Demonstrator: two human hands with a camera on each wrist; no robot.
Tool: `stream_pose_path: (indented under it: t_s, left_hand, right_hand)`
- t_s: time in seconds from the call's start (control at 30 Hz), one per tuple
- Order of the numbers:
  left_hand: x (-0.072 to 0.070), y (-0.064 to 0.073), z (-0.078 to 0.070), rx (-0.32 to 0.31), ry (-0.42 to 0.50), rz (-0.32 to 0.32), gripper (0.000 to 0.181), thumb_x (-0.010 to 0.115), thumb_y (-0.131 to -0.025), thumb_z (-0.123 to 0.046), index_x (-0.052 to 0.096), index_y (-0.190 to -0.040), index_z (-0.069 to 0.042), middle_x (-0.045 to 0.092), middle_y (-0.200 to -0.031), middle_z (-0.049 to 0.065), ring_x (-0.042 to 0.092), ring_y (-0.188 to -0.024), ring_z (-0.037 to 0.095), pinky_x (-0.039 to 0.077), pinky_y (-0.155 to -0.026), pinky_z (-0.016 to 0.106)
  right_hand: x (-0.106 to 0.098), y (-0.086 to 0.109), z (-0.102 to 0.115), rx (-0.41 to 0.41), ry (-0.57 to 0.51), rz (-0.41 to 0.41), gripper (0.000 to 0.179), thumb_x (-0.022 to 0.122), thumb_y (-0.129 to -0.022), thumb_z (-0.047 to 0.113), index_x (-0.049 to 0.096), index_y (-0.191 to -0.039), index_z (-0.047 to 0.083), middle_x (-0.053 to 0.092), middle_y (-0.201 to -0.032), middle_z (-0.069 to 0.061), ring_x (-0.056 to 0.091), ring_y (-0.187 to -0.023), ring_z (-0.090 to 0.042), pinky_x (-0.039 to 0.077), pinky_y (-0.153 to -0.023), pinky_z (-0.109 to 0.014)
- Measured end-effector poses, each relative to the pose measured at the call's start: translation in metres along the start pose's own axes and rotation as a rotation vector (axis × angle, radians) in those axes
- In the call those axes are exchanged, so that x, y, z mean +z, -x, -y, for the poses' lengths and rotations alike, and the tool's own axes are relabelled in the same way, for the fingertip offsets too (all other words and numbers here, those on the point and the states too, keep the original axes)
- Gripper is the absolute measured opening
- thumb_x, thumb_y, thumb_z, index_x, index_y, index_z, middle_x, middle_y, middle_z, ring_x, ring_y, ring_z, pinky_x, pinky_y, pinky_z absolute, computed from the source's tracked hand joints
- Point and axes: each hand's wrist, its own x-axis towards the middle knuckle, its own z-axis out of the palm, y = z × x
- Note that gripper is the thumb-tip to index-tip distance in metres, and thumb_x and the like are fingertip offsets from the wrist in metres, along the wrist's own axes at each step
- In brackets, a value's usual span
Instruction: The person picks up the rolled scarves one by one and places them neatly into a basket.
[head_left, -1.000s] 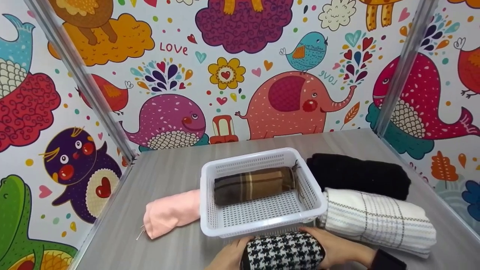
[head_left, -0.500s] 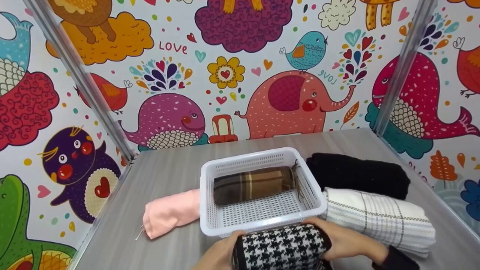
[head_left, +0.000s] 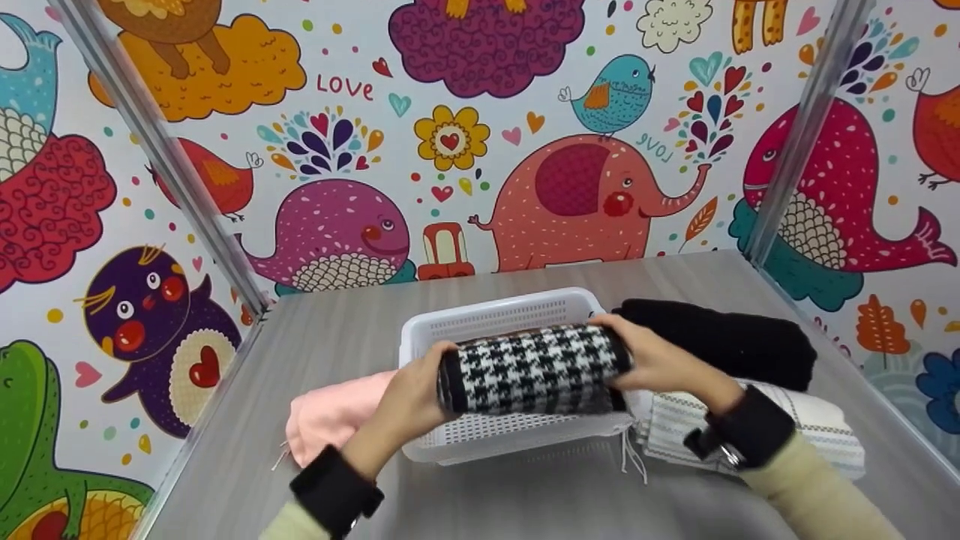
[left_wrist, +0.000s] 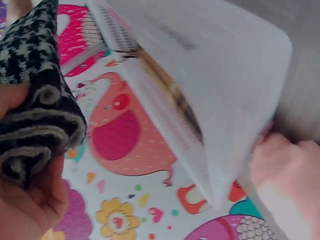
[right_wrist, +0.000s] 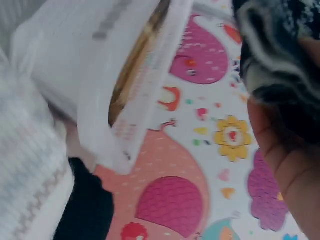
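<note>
Between both hands, over the white plastic basket (head_left: 487,450), is a rolled black-and-white houndstooth scarf (head_left: 536,367). My left hand (head_left: 409,401) grips its left end and my right hand (head_left: 664,364) its right end. Spiral layers with pale edges show at the roll's end (left_wrist: 35,135) in the left wrist view. Inside the basket lies a rolled brown plaid scarf (left_wrist: 170,92), mostly hidden by the houndstooth roll in the head view. White tassel strings (head_left: 632,454) hang by the basket's front right corner.
A pink rolled cloth (head_left: 330,412) lies left of the basket. On the right are a black roll (head_left: 720,341) and a white striped roll (head_left: 817,427), partly behind my right forearm. Cartoon-printed walls (head_left: 450,67) enclose the grey table (head_left: 337,330) at the back and sides.
Both hands have lifted the houndstooth scarf from the near edge, up and forward over the basket. It now covers much of the basket's inside. The other rolls stay where they were.
</note>
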Motion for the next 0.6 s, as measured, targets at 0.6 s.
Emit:
stream_pose_path:
  t_s: [0.6]
  left_hand:
    - [0.049, 0.013, 0.041, -0.166, -0.049, 0.584, 0.066, 0.072, -0.068, -0.006, 0.036, -0.122, 0.001, 0.054, -0.105, 0.020, 0.058, -0.088, 0.032, 0.048, -0.077, 0.039]
  right_hand:
    - [0.067, -0.025, -0.056, 0.127, 0.479, 0.382, 0.074, 0.079, -0.068, 0.027, 0.044, -0.127, 0.003, 0.058, -0.112, -0.019, 0.055, -0.101, -0.036, 0.042, -0.087, -0.049]
